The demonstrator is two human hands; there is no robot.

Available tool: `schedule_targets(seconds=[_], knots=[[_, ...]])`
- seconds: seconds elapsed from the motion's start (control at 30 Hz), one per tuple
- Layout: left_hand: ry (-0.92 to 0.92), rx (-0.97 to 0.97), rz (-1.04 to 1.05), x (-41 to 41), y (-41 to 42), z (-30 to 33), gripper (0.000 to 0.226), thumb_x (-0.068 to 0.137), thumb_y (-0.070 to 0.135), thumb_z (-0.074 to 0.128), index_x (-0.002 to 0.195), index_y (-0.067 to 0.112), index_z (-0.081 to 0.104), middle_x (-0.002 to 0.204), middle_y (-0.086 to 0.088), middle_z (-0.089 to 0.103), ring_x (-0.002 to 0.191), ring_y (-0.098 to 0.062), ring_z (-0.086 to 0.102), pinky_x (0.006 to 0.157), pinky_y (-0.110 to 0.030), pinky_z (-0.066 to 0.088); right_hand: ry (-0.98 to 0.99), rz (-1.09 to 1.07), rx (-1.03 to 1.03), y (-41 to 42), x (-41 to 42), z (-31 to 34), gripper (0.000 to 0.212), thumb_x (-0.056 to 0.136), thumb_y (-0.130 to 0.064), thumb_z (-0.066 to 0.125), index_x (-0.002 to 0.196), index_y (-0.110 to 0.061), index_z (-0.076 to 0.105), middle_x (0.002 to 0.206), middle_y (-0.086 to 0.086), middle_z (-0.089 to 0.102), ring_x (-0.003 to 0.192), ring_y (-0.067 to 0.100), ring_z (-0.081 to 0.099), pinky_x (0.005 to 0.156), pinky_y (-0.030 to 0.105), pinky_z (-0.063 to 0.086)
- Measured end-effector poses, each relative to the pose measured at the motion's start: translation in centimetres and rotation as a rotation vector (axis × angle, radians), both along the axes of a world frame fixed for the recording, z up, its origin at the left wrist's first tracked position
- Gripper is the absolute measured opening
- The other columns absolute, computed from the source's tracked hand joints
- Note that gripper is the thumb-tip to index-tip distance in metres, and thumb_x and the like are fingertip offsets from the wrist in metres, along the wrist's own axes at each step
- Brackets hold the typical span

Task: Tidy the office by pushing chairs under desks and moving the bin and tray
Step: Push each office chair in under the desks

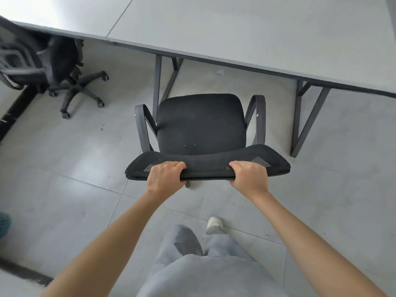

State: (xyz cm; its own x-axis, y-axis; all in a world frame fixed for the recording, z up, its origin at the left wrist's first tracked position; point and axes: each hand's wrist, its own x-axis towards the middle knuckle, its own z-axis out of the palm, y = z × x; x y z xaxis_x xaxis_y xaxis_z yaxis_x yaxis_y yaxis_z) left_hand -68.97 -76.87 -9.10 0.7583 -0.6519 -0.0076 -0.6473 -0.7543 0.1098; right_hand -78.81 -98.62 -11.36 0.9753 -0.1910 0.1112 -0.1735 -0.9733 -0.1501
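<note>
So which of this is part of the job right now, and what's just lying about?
In the job: chair, gripped at the backrest top by the left hand and right hand; desk.

Lying about: second chair, paper scrap under the desk.

Both my bare arms stretched forward and down. My left hand (166, 176) grips top edge of black mesh chair backrest (206, 166), fingers curled over it. My right hand (248, 175) grips same edge further right, knuckles up, wrists straight.
</note>
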Motion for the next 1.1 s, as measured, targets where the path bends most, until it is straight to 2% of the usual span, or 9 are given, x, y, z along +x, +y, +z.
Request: schedule_targets(seconds=[0.13, 0.23, 0.43, 0.53, 0.63, 0.77, 0.87, 1.1], knots=[[-0.006, 0.008, -0.015, 6.3, 0.3, -0.1, 0.03, 0.041, 0.019, 0.083, 0.065, 0.016, 0.064, 0.051, 0.005, 0.061, 0.048, -0.021, 0.059, 0.038, -0.022, 0.038, 0.024, -0.003, -0.012, 0.5, 6.3, -0.1, 0.024, 0.042, -0.02, 0.078, 0.055, -0.015, 0.058, 0.046, -0.004, 0.054, 0.042, 0.02, 0.054, 0.043, 0.018, 0.023], [-0.035, 0.008, -0.021, 11.5, 0.4, -0.1, 0.028, 0.042, 0.022, 0.082, 0.063, 0.017, 0.063, 0.05, 0.005, 0.059, 0.047, -0.02, 0.058, 0.039, -0.021, 0.031, 0.017, -0.012, -0.031, 0.6, 11.4, -0.3, 0.026, 0.041, -0.021, 0.079, 0.053, -0.016, 0.056, 0.045, -0.003, 0.053, 0.041, 0.02, 0.053, 0.045, 0.017, 0.021], [-0.043, 0.007, -0.013, 21.9, 0.8, -0.5, 0.023, 0.048, 0.021, 0.078, 0.06, 0.018, 0.059, 0.048, 0.006, 0.056, 0.045, -0.019, 0.055, 0.04, -0.02, 0.025, 0.021, -0.047, -0.034, 1.2, 21.3, -0.5, 0.024, 0.043, -0.02, 0.079, 0.057, -0.016, 0.06, 0.047, -0.002, 0.057, 0.045, 0.022, 0.056, 0.039, 0.02, 0.031], [-0.002, -0.029, 0.01, 26.7, 0.8, -0.4, 0.012, 0.06, 0.017, 0.071, 0.068, 0.016, 0.062, 0.056, 0.002, 0.061, 0.054, -0.023, 0.058, 0.044, -0.025, 0.028, 0.017, -0.071, -0.02, 1.4, 26.2, 0.1, 0.024, 0.042, -0.02, 0.08, 0.058, -0.016, 0.063, 0.048, -0.002, 0.059, 0.045, 0.023, 0.057, 0.039, 0.019, 0.032], [0.016, -0.032, -0.002, 30.4, 0.9, -0.3, 0.012, 0.069, 0.019, 0.065, 0.08, 0.015, 0.063, 0.069, 0.0, 0.066, 0.068, -0.024, 0.061, 0.05, -0.027, 0.03, 0.026, -0.078, -0.037, 1.5, 30.0, 0.4, 0.025, 0.041, -0.021, 0.082, 0.059, -0.018, 0.065, 0.048, -0.003, 0.059, 0.045, 0.022, 0.058, 0.041, 0.018, 0.029], [0.087, 0.048, -0.045, 32.4, -0.8, 0.3, 0.019, 0.081, 0.025, 0.054, 0.097, 0.017, 0.06, 0.087, 0.002, 0.065, 0.085, -0.021, 0.059, 0.058, -0.029, 0.033, 0.021, -0.092, -0.02, -0.1, 32.0, 0.6, 0.032, 0.036, -0.02, 0.085, 0.063, -0.018, 0.068, 0.05, -0.002, 0.062, 0.046, 0.023, 0.06, 0.042, 0.018, 0.029], [0.118, 0.076, -0.02, 32.8, -1.9, 0.3, 0.019, 0.081, 0.022, 0.051, 0.098, 0.016, 0.058, 0.088, 0.001, 0.065, 0.085, -0.021, 0.058, 0.058, -0.03, 0.035, 0.027, -0.074, -0.005, -1.1, 32.4, 0.8, 0.034, 0.036, -0.018, 0.085, 0.066, -0.015, 0.07, 0.053, -0.001, 0.065, 0.048, 0.023, 0.061, 0.041, 0.018, 0.036], [0.109, 0.034, -0.001, 33.4, -2.8, 0.5, 0.021, 0.083, 0.028, 0.054, 0.101, 0.017, 0.06, 0.091, 0.002, 0.066, 0.087, -0.021, 0.06, 0.059, -0.028, 0.035, 0.071, -0.049, -0.027, -2.3, 33.6, 1.0, 0.029, 0.039, -0.018, 0.083, 0.063, -0.018, 0.068, 0.053, -0.003, 0.063, 0.048, 0.022, 0.06, 0.04, 0.019, 0.036]])
